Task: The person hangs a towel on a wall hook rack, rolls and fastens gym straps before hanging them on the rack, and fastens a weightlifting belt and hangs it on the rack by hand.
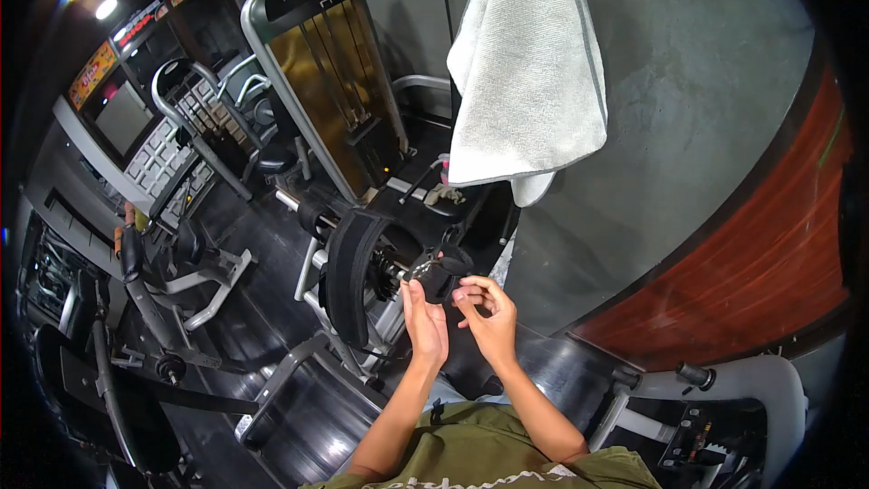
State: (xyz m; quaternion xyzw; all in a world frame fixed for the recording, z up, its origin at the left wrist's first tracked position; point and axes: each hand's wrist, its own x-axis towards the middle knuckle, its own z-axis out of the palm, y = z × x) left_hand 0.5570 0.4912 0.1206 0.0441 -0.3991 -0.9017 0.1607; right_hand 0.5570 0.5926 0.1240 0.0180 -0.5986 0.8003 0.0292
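Note:
A small dark item [433, 273] with pale marks on its face and a black strap-like loop at its upper right is between my hands; its exact kind does not show. My left hand [426, 323] grips its lower left side, thumb and fingers pressed on it. At its right edge my right hand [490, 315] has curled fingers, with thumb and forefinger close together; whether they pinch the edge is hard to see. Just beyond my left hand, a wide black curved belt-like pad [348, 279] hangs on a metal rack.
A grey-white towel [529, 72] hangs at the upper middle, before the grey wall [697, 100]. A PLAMAX weight machine [326, 81] stands behind the rack. More gym machines [195, 281] fill the left. A grey machine frame [760, 389] is at the lower right, below a red-brown wood panel [724, 281].

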